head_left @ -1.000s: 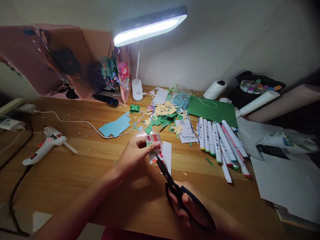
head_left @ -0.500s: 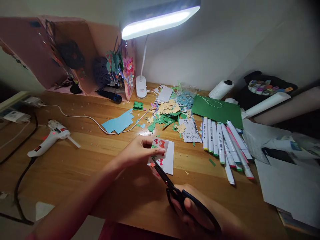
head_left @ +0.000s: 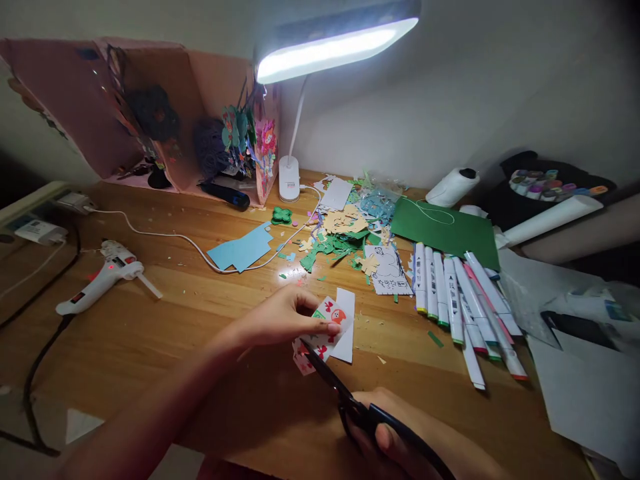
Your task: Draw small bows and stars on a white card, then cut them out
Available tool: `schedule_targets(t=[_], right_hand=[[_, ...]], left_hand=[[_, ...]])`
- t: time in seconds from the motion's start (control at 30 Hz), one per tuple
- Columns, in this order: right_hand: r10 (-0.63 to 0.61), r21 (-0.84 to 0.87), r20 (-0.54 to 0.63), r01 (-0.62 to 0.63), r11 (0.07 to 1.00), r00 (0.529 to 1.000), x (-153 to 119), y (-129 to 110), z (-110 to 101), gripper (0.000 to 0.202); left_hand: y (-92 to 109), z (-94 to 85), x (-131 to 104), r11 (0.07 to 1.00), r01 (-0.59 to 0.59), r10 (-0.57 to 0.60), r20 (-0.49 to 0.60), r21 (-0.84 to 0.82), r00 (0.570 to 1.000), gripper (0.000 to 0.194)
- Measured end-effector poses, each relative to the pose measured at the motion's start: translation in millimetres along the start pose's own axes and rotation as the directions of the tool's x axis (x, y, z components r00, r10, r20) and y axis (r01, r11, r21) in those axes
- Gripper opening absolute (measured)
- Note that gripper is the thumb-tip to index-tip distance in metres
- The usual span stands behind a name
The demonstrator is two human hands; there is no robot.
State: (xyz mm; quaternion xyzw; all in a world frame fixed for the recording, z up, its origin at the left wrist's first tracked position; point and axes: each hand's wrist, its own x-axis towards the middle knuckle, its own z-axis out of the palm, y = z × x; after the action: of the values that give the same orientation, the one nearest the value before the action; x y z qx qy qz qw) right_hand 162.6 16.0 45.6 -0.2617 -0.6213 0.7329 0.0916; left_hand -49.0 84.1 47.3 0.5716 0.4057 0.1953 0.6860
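Between the thumb and fingers of my left hand (head_left: 290,315) is a small white paper sheet (head_left: 325,337) printed with red bows and an orange figure. My right hand (head_left: 383,427) grips black-handled scissors (head_left: 345,393) by the loops. Their dark blades reach up and left to the sheet's lower part, at the printed pictures there. Whether the blades are fully closed is hard to make out. A plain white paper piece (head_left: 346,333) shows behind the printed sheet, just right of my left fingertips.
Paper scraps (head_left: 345,230) heap at the back middle near a doodled card (head_left: 387,270). Several markers (head_left: 465,300) lie right, by green card (head_left: 450,233). A glue gun (head_left: 107,280) with a lit red light sits left. A lamp (head_left: 340,47) hangs above; its cable (head_left: 170,233) crosses the desk.
The printed sheet has tilted in my left hand, and the scissors have shifted slightly down and right in view. The whole scene has moved a little as the head turned.
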Motion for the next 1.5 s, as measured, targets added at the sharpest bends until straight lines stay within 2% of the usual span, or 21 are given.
schedule_targets(t=[0.07, 0.13, 0.2, 0.23, 0.27, 0.3, 0.4, 0.5, 0.57, 0.8, 1.1, 1.27, 1.37, 1.5], right_hand=[[0.003, 0.057, -0.05, 0.0, 0.998, 0.999, 0, -1, 1, 0.062], [0.037, 0.139, -0.118, -0.02, 0.99, 0.992, -1, 2, 3, 0.061], [0.091, 0.254, -0.18, -0.043, 0.966, 0.979, -3, 9, 5, 0.059], [0.12, 0.315, -0.203, -0.051, 0.948, 0.972, -4, 14, 6, 0.057], [0.141, 0.367, -0.209, -0.056, 0.929, 0.968, -4, 18, 7, 0.057], [0.149, 0.405, -0.207, -0.054, 0.913, 0.967, -4, 23, 8, 0.057], [0.099, 0.442, -0.234, 0.015, 0.897, 0.967, -1, 36, 11, 0.059], [0.055, 0.428, -0.325, 0.095, 0.899, 0.944, 1, 43, 13, 0.06], [0.05, 0.431, -0.329, 0.103, 0.896, 0.943, 1, 44, 14, 0.06], [0.125, 0.525, -0.329, 0.072, 0.848, 0.936, -1, 32, 16, 0.057], [0.11, 0.49, -0.246, 0.026, 0.871, 0.963, -1, 41, 8, 0.06], [0.112, 0.47, -0.282, 0.035, 0.882, 0.953, -2, 36, 10, 0.06], [0.102, 0.503, -0.25, 0.039, 0.864, 0.963, -2, 36, 13, 0.06], [0.1, 0.542, -0.286, 0.074, 0.837, 0.953, -1, 37, 16, 0.059]], left_hand=[[-2, -0.1, 1, 0.999, -0.028, 0.03, -0.041, 0.039, 0.999, 0.026], [-2, -0.7, 2, 0.99, -0.088, 0.11, -0.204, 0.114, 0.973, 0.032], [-1, -1.2, 2, 0.964, -0.13, 0.216, -0.401, 0.232, 0.89, 0.035], [0, -1.0, 1, 0.949, -0.132, 0.258, -0.461, 0.288, 0.849, 0.035], [1, -0.4, 0, 0.935, -0.119, 0.279, -0.487, 0.334, 0.827, 0.035], [2, 0.6, -2, 0.924, -0.091, 0.276, -0.484, 0.371, 0.831, 0.036], [5, 5.5, -5, 0.893, -0.021, 0.22, -0.396, 0.45, 0.892, 0.038], [7, 10.7, -7, 0.895, -0.036, 0.188, -0.301, 0.445, 0.935, 0.036], [9, 12.9, -7, 0.913, -0.061, 0.182, -0.269, 0.402, 0.946, 0.034], [10, 15.0, -8, 0.935, -0.138, 0.231, -0.265, 0.327, 0.936, 0.03], [9, 14.1, -5, 0.915, -0.141, 0.262, -0.291, 0.377, 0.92, 0.032], [6, 15.6, -4, 0.941, -0.195, 0.271, -0.273, 0.276, 0.923, 0.031], [5, 16.8, -3, 0.942, -0.194, 0.272, -0.285, 0.274, 0.919, 0.031], [6, 18.4, -3, 0.948, -0.196, 0.269, -0.301, 0.252, 0.915, 0.028]])
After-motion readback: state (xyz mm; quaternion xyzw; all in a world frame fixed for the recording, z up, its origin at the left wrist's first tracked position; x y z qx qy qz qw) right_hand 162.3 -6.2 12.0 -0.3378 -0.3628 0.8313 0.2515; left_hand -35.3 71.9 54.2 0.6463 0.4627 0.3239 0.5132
